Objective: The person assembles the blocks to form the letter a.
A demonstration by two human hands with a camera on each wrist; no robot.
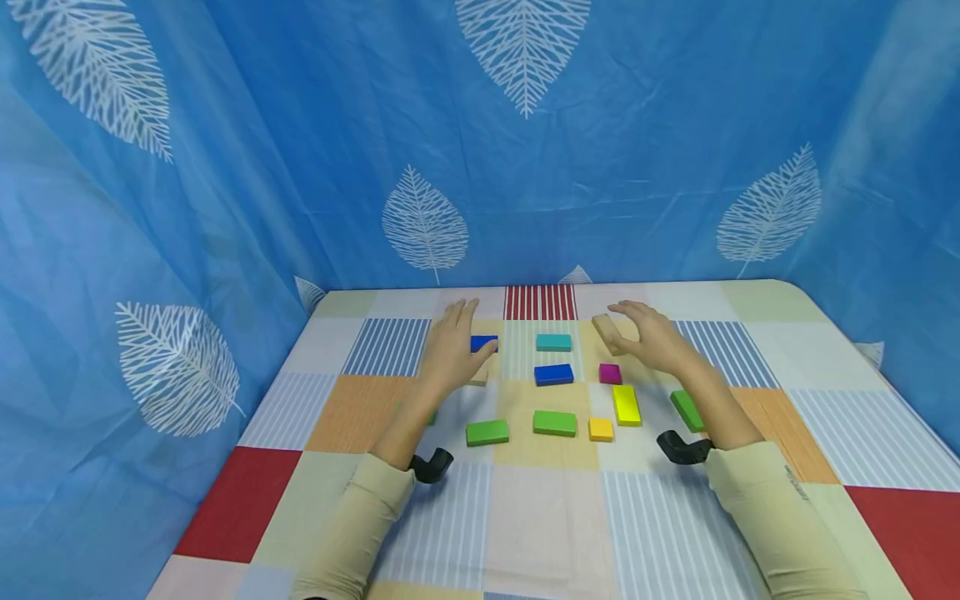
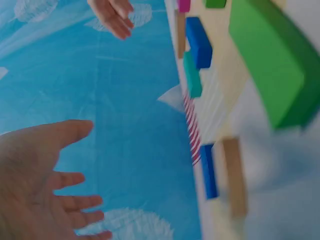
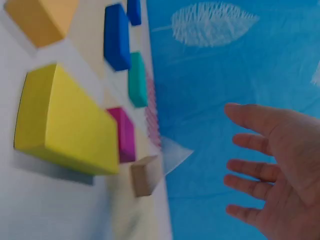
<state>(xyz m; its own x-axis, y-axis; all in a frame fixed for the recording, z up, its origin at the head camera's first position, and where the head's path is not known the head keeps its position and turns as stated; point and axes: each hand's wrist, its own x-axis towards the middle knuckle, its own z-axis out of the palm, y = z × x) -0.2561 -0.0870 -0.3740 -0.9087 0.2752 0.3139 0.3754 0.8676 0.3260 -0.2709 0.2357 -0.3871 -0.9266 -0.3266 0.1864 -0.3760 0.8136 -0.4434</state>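
My left hand point(image 1: 450, 348) is held above the table's left half, fingers extended and thumb spread, with nothing in it. Partly behind it lie a blue block point(image 1: 483, 342) and a plain wooden block point(image 1: 479, 377). Over the right half hovers my right hand point(image 1: 654, 337), also bare, its fingers apart in the right wrist view. Nearest to it is a tan wooden block point(image 1: 606, 333). Between the hands lie a teal block point(image 1: 553, 342), another blue block point(image 1: 553, 375), a magenta block point(image 1: 610, 373) and a yellow block point(image 1: 626, 405).
Closer to me are a green block point(image 1: 487, 432), a second green block point(image 1: 554, 422) and a small orange block point(image 1: 600, 429). Another green block point(image 1: 686, 410) sits beside the right forearm. A blue curtain point(image 1: 525, 200) hangs behind the patchwork tablecloth point(image 1: 540, 517).
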